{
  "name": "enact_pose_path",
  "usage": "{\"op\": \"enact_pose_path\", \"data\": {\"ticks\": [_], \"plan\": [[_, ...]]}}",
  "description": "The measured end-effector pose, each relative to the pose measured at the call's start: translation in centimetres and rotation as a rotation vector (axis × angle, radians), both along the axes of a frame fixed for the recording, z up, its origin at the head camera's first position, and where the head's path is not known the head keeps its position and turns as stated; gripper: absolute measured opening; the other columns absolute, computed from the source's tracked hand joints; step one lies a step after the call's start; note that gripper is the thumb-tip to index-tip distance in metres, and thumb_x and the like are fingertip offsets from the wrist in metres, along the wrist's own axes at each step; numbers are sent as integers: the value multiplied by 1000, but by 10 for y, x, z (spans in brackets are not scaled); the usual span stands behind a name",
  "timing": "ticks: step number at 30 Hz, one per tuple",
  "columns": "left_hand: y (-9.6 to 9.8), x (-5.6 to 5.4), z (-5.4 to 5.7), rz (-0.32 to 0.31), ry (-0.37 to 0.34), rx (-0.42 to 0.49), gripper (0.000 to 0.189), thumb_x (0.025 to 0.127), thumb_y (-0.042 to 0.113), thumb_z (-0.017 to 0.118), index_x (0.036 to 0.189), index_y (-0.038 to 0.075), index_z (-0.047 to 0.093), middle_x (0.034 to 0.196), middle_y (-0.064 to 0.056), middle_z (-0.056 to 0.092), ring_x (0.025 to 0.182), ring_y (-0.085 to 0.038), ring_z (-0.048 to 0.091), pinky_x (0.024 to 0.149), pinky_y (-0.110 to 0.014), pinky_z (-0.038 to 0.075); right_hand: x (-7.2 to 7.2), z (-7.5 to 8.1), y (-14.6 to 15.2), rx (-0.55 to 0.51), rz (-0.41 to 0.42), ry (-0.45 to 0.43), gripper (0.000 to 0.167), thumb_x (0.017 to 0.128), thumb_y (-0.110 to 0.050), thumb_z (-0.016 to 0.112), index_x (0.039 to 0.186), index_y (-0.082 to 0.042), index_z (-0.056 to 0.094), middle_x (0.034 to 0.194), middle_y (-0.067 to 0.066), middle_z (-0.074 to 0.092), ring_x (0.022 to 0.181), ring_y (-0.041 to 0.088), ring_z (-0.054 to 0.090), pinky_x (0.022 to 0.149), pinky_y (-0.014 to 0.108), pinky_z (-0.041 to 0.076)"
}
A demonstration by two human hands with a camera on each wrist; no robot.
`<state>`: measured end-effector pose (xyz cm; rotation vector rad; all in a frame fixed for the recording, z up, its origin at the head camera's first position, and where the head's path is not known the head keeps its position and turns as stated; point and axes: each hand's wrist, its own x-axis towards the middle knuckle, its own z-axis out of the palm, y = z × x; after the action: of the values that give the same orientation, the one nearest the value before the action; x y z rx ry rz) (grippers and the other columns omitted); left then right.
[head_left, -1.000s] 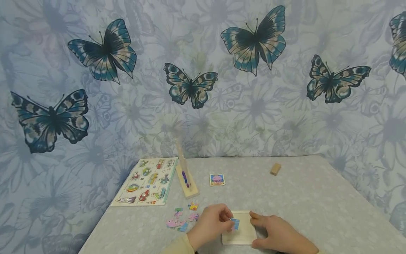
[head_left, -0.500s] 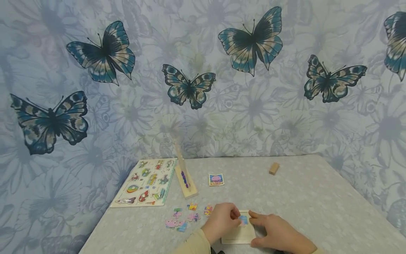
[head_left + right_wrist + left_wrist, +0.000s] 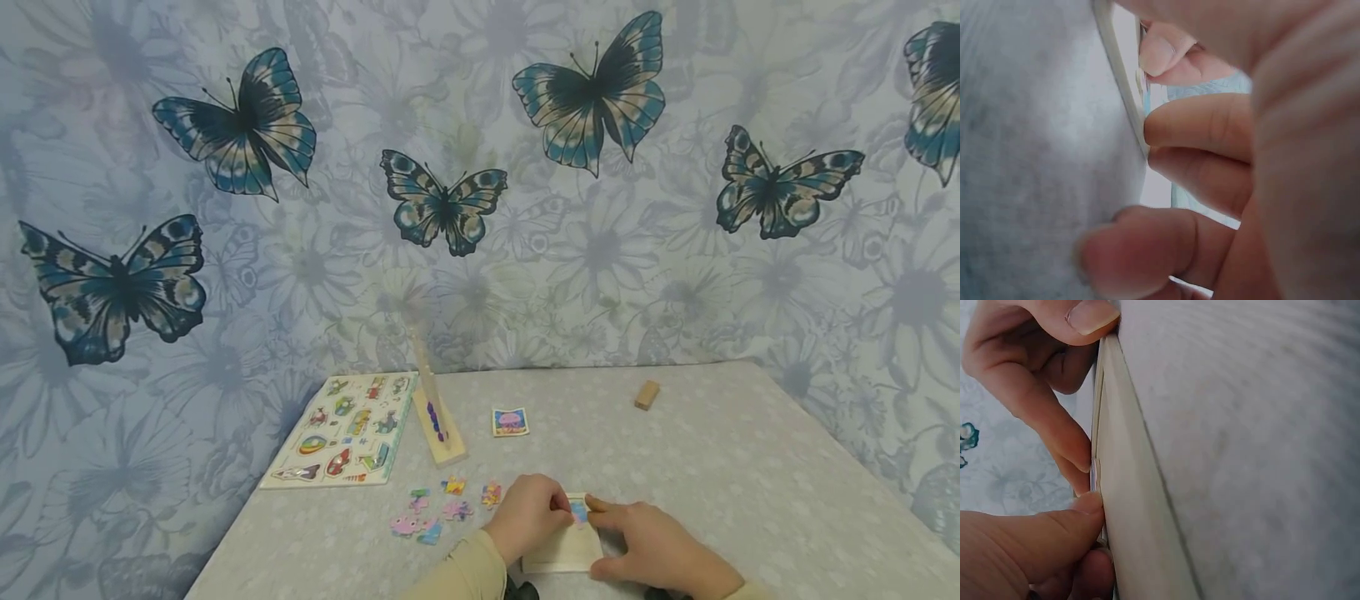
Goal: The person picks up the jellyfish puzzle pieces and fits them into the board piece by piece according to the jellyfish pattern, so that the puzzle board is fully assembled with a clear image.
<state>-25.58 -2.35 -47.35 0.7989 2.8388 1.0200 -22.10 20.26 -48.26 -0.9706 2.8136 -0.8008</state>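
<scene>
My left hand (image 3: 525, 510) pinches a small blue-and-pink jigsaw piece (image 3: 578, 511) between thumb and fingers. The piece lies in the far right corner of a shallow, pale wooden puzzle tray (image 3: 558, 557). My right hand (image 3: 651, 540) holds the tray along its right side, thumb near the front corner and fingers at the far one. In the left wrist view the tray (image 3: 1129, 487) shows nearly edge-on, and the left thumb (image 3: 1054, 537) presses close at its rim. The right wrist view has the right fingers (image 3: 1204, 128) against the tray's edge, close to the left fingertips (image 3: 1159, 56).
Left of the tray lie several loose jigsaw pieces (image 3: 457, 510), pink, yellow and blue. Farther back are a picture puzzle board (image 3: 341, 433), a wooden stand (image 3: 447, 454) with purple beads, a small picture card (image 3: 511, 422) and a wooden block (image 3: 647, 395).
The left hand has carried the jigsaw piece right and away from me, from above the tray's middle into its far right corner. The right hand stays at the tray's side.
</scene>
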Motion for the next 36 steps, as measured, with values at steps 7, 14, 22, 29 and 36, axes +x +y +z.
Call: {"op": "enact_pose_path", "data": {"ticks": [7,14,22,29,36], "plan": [[4,-6,-3,36,-39,-4,14,88,14,82,78,14,73,70,11,63,63,-1,52,59,-22,45,0,1,1,-13,3,-1,71,82,-59,79,139,-19,67,148,12,58,107,12,68,86,33,57],[5,-5,-4,39,-26,-9,14,88,14,82,78,13,72,68,10,60,61,-2,50,57,-22,44,0,1,2,-15,-1,-19,71,82,-60,79,139,-19,67,148,12,57,111,13,67,87,31,57],[-11,-4,8,-16,-22,-44,9,95,19,75,86,14,76,76,11,66,66,1,54,60,-21,47,-2,-1,-1,-3,-2,-19,72,82,-62,78,139,-19,66,148,12,58,114,21,68,88,34,58],[-90,4,42,57,-85,86,18,100,32,69,104,17,78,99,5,72,78,-7,63,64,-27,52,-3,-2,-4,53,-35,-52,78,82,-66,76,140,-15,65,150,8,57,123,31,65,94,49,56],[-175,21,51,245,-113,157,32,100,39,68,119,15,75,110,0,76,86,-13,67,65,-31,53,-4,-1,-2,61,-40,-83,79,82,-67,75,140,-14,65,150,8,57,125,34,64,94,48,56]]}}
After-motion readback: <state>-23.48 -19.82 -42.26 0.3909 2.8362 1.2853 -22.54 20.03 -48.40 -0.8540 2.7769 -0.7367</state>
